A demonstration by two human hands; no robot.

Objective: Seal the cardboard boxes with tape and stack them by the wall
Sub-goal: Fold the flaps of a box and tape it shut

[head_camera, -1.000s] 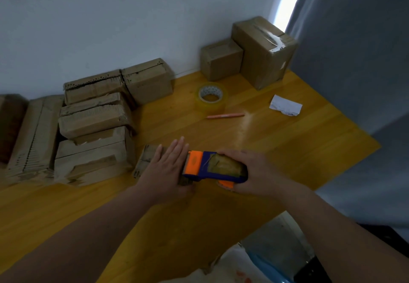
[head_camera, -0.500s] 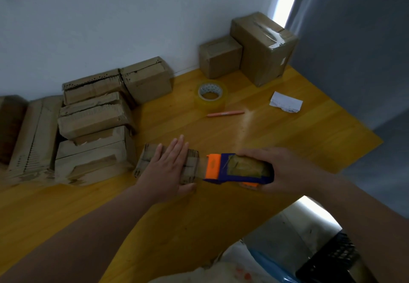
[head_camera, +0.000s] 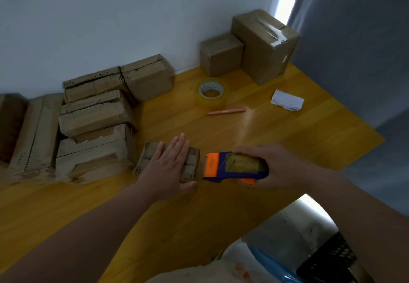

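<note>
small box (head_camera: 149,157): light, stiff, probably slides; take by sides | left hand (head_camera: 170,165): flat, pressing top | right hand (head_camera: 274,167): gripping tape dispenser (head_camera: 234,167), 3 o'clock of box

No legible text is found. A printed pattern is seen on the inner core of the tape roll (head_camera: 211,102), but it is too blurred to be read. Faint marks are noted on the white paper slip (head_camera: 287,103), unreadable. A small pale sticker is seen on the side of the tall taped box (head_camera: 265,46); nothing can be made out on it.
</note>
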